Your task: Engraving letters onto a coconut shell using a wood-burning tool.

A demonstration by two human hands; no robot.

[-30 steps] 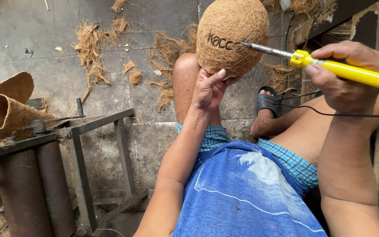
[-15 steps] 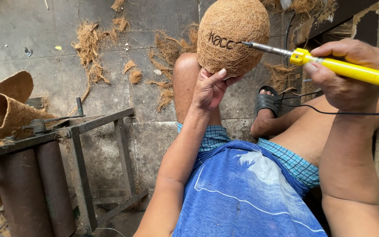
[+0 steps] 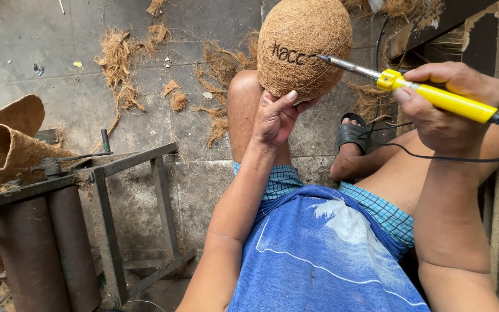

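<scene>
Head view is looking down on a seated person; roller frame (image 3: 88,190) is standing to the left with coir mats (image 3: 7,138) draped over it, loose fibre (image 3: 119,63) lying scattered on the floor (image 3: 41,52). Coir ball (image 3: 304,43) is resting on the left knee (image 3: 244,92), propped from below by the left hand (image 3: 275,118), thumb and fingers closed against its underside. Right hand (image 3: 443,107) is clamping a yellow iron (image 3: 434,95) like a pen, cord (image 3: 434,153) trailing across the lap toward the sandal (image 3: 350,134). Metal tip (image 3: 320,57) is sitting at the end of a row of dark burnt letters (image 3: 289,55), touching or just off the surface; cannot tell which. Judgement: doing this well is asking for a light, slow touch so fibres char without catching, the ball pinned steady against the knee, left fingers kept below the hot shaft, and the cord kept slack and off the skin. Each stroke wants to follow the existing letter line.
</scene>
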